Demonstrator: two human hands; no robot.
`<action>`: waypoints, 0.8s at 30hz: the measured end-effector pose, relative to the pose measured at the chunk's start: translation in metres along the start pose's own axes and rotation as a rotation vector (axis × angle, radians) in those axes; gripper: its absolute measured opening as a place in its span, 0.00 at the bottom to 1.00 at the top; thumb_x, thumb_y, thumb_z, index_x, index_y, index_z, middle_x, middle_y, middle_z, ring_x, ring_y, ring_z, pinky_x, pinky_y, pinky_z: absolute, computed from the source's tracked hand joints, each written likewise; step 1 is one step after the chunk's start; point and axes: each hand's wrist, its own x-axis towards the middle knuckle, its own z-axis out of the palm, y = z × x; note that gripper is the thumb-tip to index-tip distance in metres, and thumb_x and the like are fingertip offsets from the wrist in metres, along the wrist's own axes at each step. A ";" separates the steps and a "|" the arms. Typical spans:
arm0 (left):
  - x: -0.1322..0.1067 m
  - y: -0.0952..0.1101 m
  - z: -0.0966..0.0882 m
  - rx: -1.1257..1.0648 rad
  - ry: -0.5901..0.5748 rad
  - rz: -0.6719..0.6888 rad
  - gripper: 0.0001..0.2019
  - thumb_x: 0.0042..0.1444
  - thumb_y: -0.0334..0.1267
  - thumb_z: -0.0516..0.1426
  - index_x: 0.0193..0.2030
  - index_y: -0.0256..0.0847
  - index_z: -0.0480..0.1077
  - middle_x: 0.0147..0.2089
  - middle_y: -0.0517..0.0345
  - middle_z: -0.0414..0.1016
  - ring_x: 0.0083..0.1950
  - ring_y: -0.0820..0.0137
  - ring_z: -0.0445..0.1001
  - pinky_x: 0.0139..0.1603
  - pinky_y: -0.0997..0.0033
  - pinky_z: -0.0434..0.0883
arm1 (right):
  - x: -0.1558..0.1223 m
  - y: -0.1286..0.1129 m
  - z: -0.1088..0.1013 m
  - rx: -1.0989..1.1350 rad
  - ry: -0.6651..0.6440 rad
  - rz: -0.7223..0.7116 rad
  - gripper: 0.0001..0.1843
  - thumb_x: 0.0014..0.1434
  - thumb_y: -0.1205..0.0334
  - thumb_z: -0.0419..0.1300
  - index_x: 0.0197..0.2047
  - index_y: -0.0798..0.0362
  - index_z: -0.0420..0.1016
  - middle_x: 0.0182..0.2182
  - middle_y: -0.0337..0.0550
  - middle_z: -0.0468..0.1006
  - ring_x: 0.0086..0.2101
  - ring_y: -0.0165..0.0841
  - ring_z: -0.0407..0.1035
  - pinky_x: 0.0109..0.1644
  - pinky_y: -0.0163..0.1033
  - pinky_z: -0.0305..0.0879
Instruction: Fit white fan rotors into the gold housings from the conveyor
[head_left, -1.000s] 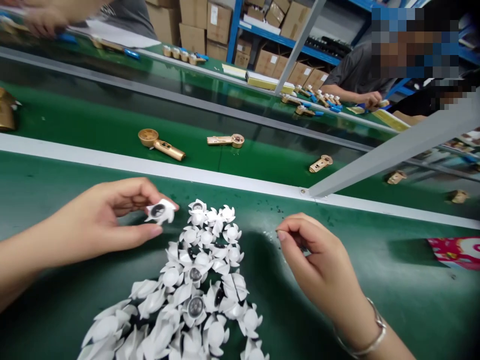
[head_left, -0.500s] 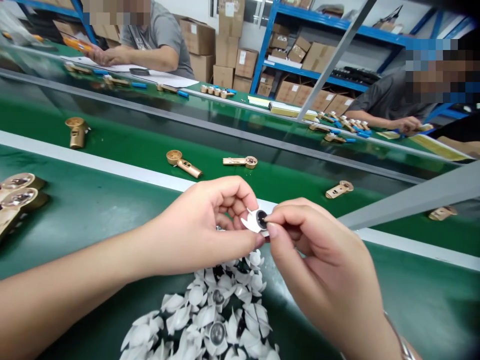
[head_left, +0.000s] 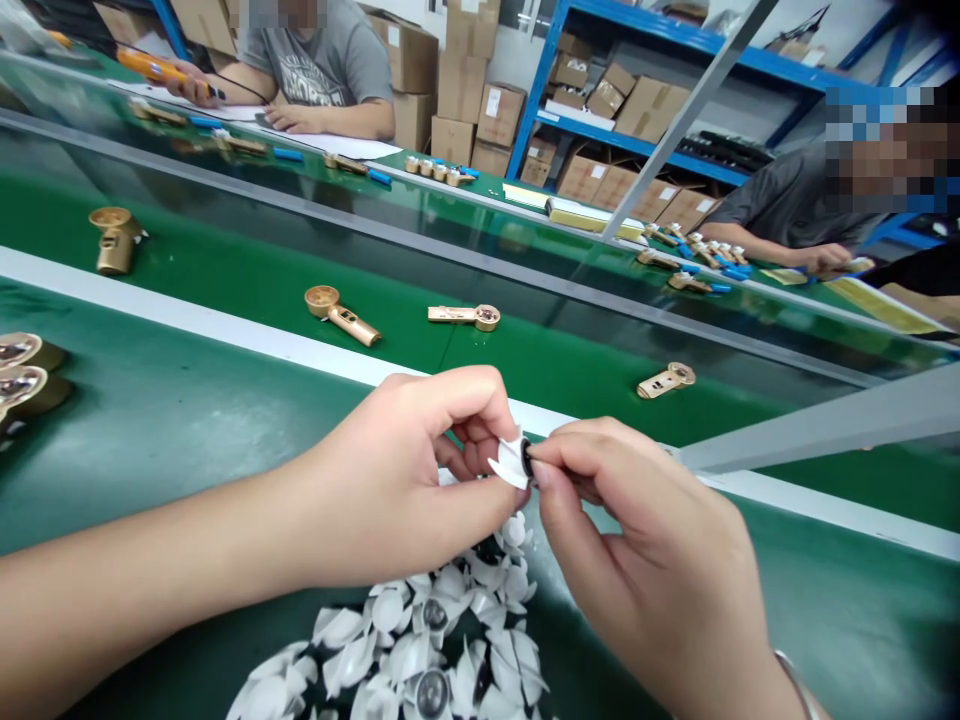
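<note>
Above a heap of white rotors (head_left: pixel 409 655), your left hand (head_left: pixel 427 475) is pinching one white rotor (head_left: pixel 510 464) while your right hand (head_left: pixel 652 540) is working at its dark hub (head_left: pixel 526 459), grip impossible to tell.

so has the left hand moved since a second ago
Yes: the left hand has moved rightward, with its fingertips now closer to the grey post.
</note>
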 end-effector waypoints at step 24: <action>0.024 -0.003 -0.076 -0.367 0.247 -0.066 0.06 0.56 0.30 0.64 0.40 0.42 0.73 0.37 0.63 0.77 0.38 0.76 0.78 0.41 0.80 0.75 | 0.114 0.098 0.057 0.217 -0.255 0.275 0.27 0.62 0.65 0.65 0.61 0.53 0.63 0.51 0.48 0.76 0.47 0.38 0.76 0.51 0.47 0.75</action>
